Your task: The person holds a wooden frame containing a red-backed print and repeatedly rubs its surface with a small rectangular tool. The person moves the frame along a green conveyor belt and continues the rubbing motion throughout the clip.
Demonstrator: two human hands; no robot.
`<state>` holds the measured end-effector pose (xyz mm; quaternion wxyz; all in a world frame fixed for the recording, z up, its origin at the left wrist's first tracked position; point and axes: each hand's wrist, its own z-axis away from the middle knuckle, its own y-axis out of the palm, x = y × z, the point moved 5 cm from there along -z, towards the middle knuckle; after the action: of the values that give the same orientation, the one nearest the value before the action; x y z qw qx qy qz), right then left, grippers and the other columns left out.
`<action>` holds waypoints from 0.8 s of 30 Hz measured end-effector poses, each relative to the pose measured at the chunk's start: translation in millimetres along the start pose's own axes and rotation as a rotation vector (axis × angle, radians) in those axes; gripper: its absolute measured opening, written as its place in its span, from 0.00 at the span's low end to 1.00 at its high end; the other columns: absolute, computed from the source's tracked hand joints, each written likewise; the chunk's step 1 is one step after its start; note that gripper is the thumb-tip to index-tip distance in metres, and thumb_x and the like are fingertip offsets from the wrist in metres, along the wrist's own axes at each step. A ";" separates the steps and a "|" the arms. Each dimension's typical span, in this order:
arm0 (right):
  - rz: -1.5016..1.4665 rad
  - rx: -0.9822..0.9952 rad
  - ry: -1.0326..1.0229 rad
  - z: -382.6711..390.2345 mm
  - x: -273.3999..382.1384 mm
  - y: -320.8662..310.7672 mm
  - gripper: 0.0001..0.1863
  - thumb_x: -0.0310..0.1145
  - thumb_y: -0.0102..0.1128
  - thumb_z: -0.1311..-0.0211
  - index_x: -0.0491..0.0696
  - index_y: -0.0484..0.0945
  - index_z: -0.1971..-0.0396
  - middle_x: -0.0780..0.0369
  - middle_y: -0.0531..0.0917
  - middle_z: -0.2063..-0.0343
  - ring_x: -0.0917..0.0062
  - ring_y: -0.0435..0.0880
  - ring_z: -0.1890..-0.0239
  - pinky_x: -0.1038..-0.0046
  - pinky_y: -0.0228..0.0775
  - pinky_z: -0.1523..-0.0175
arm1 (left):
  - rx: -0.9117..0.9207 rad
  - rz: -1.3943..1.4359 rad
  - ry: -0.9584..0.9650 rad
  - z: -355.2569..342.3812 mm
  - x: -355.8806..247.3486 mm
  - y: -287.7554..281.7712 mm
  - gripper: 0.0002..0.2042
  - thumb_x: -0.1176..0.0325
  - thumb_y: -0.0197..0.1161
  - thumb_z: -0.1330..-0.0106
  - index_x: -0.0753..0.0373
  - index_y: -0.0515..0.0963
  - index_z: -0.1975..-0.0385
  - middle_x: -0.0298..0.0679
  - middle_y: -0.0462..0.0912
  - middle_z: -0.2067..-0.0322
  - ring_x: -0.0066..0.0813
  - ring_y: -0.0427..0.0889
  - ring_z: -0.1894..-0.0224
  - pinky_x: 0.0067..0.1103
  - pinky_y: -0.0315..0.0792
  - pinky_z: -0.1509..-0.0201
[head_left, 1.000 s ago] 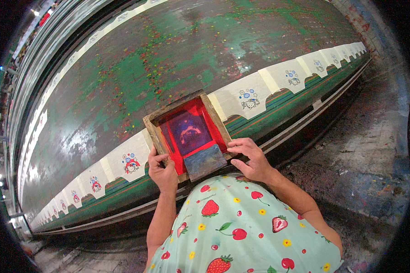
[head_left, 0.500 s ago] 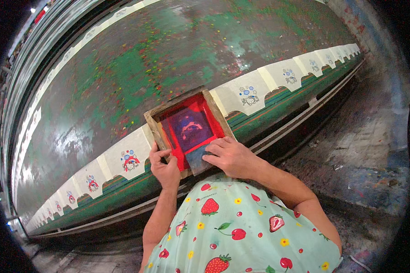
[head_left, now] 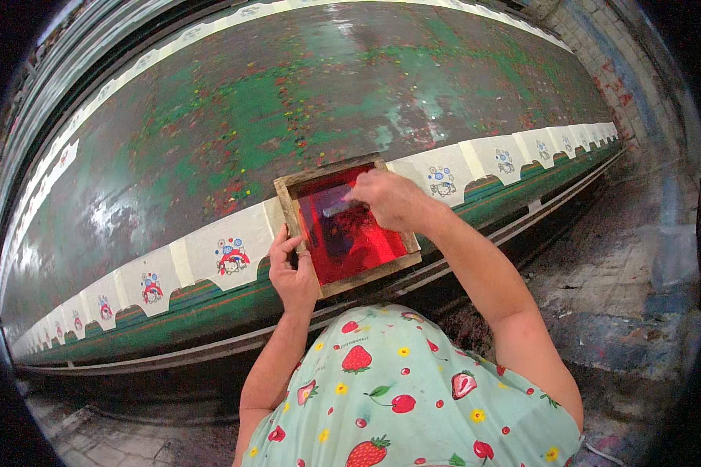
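I've got the wooden frame [head_left: 346, 226] with its red screen lying flat on the white cloth strip [head_left: 226, 249] at the near edge of the long green bench [head_left: 288, 101]. My left hand [head_left: 294, 268] is curled around the frame's near left corner, thumb on the side rail, fingers pressed on top. My right hand [head_left: 389, 198] is closed around a scraper [head_left: 336, 208] at the far end of the screen, blade down on the red mesh. Printed cartoon figures [head_left: 232, 257] sit on the cloth on both sides.

Mint garment [head_left: 413, 389] (strawberry, cherry print), bare forearms.
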<state>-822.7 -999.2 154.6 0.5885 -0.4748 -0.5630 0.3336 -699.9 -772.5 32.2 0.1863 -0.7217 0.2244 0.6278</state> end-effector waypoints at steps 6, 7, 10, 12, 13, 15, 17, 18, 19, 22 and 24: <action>0.006 -0.109 0.027 -7.1 -6.5 9.0 0.19 0.18 0.66 0.43 0.43 0.89 0.50 0.52 0.90 0.53 0.51 0.88 0.46 0.54 0.81 0.35 | 0.021 -0.061 -0.019 -3.6 -2.0 -0.5 0.15 0.87 0.64 0.32 0.64 0.87 0.50 0.59 0.77 0.24 0.49 0.77 0.22 0.36 0.69 0.18; 0.022 -0.090 0.031 -2.4 -1.9 13.7 0.19 0.18 0.66 0.43 0.43 0.89 0.50 0.52 0.90 0.53 0.51 0.87 0.45 0.54 0.80 0.35 | 0.024 -0.070 -0.020 -3.7 -2.5 -0.8 0.14 0.87 0.65 0.31 0.64 0.87 0.51 0.59 0.77 0.24 0.49 0.77 0.22 0.37 0.69 0.19; 0.049 -0.164 0.021 21.0 22.7 25.3 0.19 0.19 0.65 0.43 0.43 0.89 0.50 0.52 0.90 0.52 0.52 0.87 0.45 0.53 0.79 0.34 | 0.030 -0.113 -0.012 -2.7 -4.6 0.1 0.12 0.86 0.66 0.30 0.63 0.87 0.53 0.59 0.78 0.25 0.49 0.78 0.23 0.37 0.69 0.19; 0.070 -0.142 0.017 38.5 38.0 30.3 0.19 0.22 0.65 0.41 0.44 0.89 0.49 0.54 0.89 0.51 0.54 0.86 0.45 0.53 0.79 0.35 | 0.023 -0.167 0.018 -3.1 -6.3 -0.1 0.11 0.86 0.68 0.30 0.63 0.88 0.54 0.59 0.79 0.25 0.50 0.78 0.23 0.37 0.69 0.19; 0.075 -0.152 0.013 47.8 46.9 30.9 0.19 0.24 0.65 0.41 0.45 0.90 0.49 0.55 0.88 0.52 0.54 0.85 0.46 0.53 0.79 0.37 | 0.028 -0.139 0.000 -3.0 -5.1 0.2 0.11 0.85 0.68 0.30 0.63 0.88 0.54 0.59 0.79 0.26 0.50 0.78 0.23 0.37 0.69 0.19; 0.082 -0.139 0.009 64.0 61.5 32.1 0.19 0.27 0.67 0.40 0.47 0.90 0.48 0.57 0.88 0.51 0.57 0.85 0.46 0.54 0.79 0.38 | 0.026 -0.101 -0.018 -3.2 -3.1 0.1 0.10 0.85 0.69 0.29 0.63 0.88 0.54 0.60 0.79 0.26 0.50 0.78 0.23 0.38 0.68 0.19; 0.077 -0.137 0.020 76.4 74.4 33.9 0.19 0.27 0.67 0.40 0.47 0.90 0.48 0.57 0.88 0.51 0.57 0.85 0.46 0.55 0.79 0.37 | 0.034 -0.129 -0.001 -3.1 -3.1 -0.9 0.10 0.84 0.69 0.29 0.63 0.87 0.54 0.60 0.79 0.26 0.50 0.78 0.23 0.38 0.68 0.19; 0.072 -0.135 0.027 82.3 79.2 34.6 0.20 0.27 0.67 0.40 0.47 0.90 0.47 0.58 0.88 0.51 0.57 0.85 0.45 0.55 0.79 0.37 | 0.032 -0.143 0.023 -2.7 -3.9 -1.5 0.10 0.84 0.69 0.29 0.63 0.87 0.53 0.60 0.79 0.26 0.50 0.78 0.23 0.38 0.68 0.18; 0.044 -0.125 0.031 87.7 81.9 34.6 0.20 0.28 0.67 0.39 0.47 0.90 0.46 0.58 0.88 0.51 0.57 0.85 0.44 0.56 0.79 0.36 | 0.030 -0.106 0.014 -2.8 -3.0 -0.4 0.11 0.84 0.69 0.29 0.63 0.87 0.51 0.60 0.79 0.26 0.50 0.77 0.22 0.38 0.68 0.18; 0.023 -0.126 0.033 95.4 86.6 34.7 0.20 0.29 0.66 0.39 0.47 0.90 0.47 0.57 0.88 0.50 0.57 0.85 0.43 0.55 0.79 0.35 | 0.017 -0.078 -0.010 -0.5 -3.7 1.7 0.15 0.84 0.70 0.32 0.63 0.87 0.48 0.61 0.79 0.26 0.52 0.76 0.21 0.38 0.67 0.18; 0.010 -0.118 0.035 98.7 86.9 33.9 0.19 0.30 0.69 0.38 0.47 0.90 0.46 0.58 0.88 0.49 0.57 0.85 0.42 0.55 0.79 0.34 | 0.043 -0.231 0.025 0.6 -8.0 2.6 0.17 0.84 0.70 0.36 0.63 0.87 0.47 0.60 0.79 0.26 0.55 0.76 0.21 0.39 0.67 0.17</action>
<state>-902.1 -889.5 144.6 0.5675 -0.5172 -0.5690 0.2944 -702.7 -773.6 40.1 0.2702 -0.7463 0.1553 0.5882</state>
